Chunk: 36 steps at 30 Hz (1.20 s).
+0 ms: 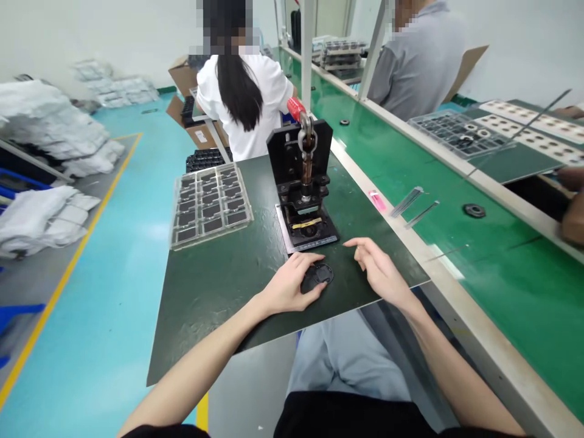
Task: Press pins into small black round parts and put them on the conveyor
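My left hand [293, 283] curves its thumb and fingers around a round black plastic part [324, 274] on the dark green work mat [205, 292]. The thumb touches the part's near edge, and the palm side hides some of it. To the right, my right hand [376, 267] hovers by the mat with the index finger stretched out and the other fingers loosely bent, holding nothing. Just beyond both hands stands a black toggle press fixture [305, 182] with a red handle [296, 109] raised. A yellow strip [306, 224] lies across its bed.
A clear compartment tray [212, 204] of black parts lies at the mat's left. On the right runs a green conveyor belt [511, 267] carrying a black ring part [474, 210]. Thin strips [407, 201] and a pink item [377, 201] rest along its rail. Two people sit farther off.
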Each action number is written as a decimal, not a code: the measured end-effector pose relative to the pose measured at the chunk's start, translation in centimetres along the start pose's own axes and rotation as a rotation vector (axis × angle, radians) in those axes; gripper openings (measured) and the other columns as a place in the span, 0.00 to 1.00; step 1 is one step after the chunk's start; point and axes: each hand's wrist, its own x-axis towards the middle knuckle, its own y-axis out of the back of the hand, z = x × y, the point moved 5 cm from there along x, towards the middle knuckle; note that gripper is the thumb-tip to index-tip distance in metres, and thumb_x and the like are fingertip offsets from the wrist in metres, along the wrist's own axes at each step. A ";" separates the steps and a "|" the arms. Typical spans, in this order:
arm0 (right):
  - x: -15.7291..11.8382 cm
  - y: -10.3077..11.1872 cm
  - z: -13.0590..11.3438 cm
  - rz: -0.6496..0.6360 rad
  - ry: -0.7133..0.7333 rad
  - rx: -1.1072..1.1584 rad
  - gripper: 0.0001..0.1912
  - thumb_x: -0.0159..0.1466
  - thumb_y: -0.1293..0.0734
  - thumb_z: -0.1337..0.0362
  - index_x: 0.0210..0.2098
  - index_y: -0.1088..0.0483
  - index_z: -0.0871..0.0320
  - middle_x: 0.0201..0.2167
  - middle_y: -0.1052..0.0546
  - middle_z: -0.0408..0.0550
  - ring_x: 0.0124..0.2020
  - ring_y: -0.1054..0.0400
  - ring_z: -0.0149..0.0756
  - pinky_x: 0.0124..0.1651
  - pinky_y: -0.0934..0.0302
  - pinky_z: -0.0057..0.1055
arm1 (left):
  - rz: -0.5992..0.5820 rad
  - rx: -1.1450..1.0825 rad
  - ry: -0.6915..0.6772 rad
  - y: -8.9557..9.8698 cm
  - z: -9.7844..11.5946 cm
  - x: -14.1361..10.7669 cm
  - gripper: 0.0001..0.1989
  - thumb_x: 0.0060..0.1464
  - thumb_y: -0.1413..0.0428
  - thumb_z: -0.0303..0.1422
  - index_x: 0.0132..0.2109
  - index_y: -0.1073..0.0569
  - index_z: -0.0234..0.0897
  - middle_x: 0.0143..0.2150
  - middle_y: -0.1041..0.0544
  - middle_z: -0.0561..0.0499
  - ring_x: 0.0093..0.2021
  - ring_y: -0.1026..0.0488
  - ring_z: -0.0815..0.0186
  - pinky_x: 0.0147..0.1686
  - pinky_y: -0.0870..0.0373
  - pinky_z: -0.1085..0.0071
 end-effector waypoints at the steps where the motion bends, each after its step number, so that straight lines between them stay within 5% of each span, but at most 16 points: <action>1: 0.7 0.4 0.0 0.026 0.003 0.035 0.19 0.75 0.43 0.48 0.47 0.28 0.53 0.26 0.33 0.41 0.25 0.38 0.34 0.30 0.41 0.31 | -0.015 0.007 -0.006 -0.1 0.1 0.0 0.25 0.62 0.41 0.39 0.64 0.34 0.38 0.59 0.23 0.40 0.58 0.27 0.54 0.59 0.26 0.54; 6: 5.2 0.8 -1.3 -0.016 0.067 0.199 0.22 0.69 0.34 0.41 0.45 0.27 0.54 0.25 0.27 0.42 0.28 0.32 0.33 0.36 0.35 0.31 | -0.047 -0.008 0.013 -0.5 0.2 -0.1 0.23 0.64 0.41 0.39 0.63 0.32 0.39 0.57 0.21 0.43 0.55 0.26 0.56 0.57 0.24 0.57; 9: 7.1 0.1 -2.0 -0.103 0.062 0.270 0.22 0.65 0.28 0.43 0.46 0.24 0.55 0.34 0.17 0.48 0.37 0.23 0.37 0.45 0.29 0.33 | 0.009 0.014 0.022 -0.5 0.3 -0.2 0.22 0.64 0.40 0.44 0.60 0.31 0.39 0.53 0.20 0.44 0.53 0.25 0.57 0.54 0.23 0.59; 13: 8.4 -1.2 -2.1 -0.085 0.042 0.338 0.21 0.59 0.23 0.46 0.41 0.20 0.56 0.41 0.15 0.52 0.44 0.19 0.44 0.53 0.26 0.39 | 0.093 0.046 0.033 -0.3 0.2 -0.3 0.35 0.55 0.35 0.56 0.59 0.31 0.39 0.53 0.21 0.43 0.52 0.24 0.54 0.54 0.23 0.57; 23: 9.9 -4.7 -0.6 0.031 0.064 0.308 0.20 0.57 0.22 0.46 0.34 0.20 0.57 0.37 0.14 0.51 0.42 0.18 0.48 0.49 0.24 0.39 | -0.016 -0.084 0.078 -1.0 0.0 -0.1 0.30 0.55 0.32 0.46 0.60 0.30 0.42 0.53 0.20 0.46 0.52 0.24 0.56 0.56 0.25 0.58; 36: 9.2 -4.9 -1.2 0.025 0.154 0.112 0.11 0.64 0.26 0.53 0.40 0.20 0.54 0.41 0.14 0.48 0.46 0.18 0.46 0.56 0.27 0.41 | -0.061 -0.208 0.082 -0.4 -0.6 0.3 0.32 0.50 0.28 0.41 0.59 0.30 0.42 0.53 0.19 0.46 0.50 0.22 0.58 0.54 0.25 0.60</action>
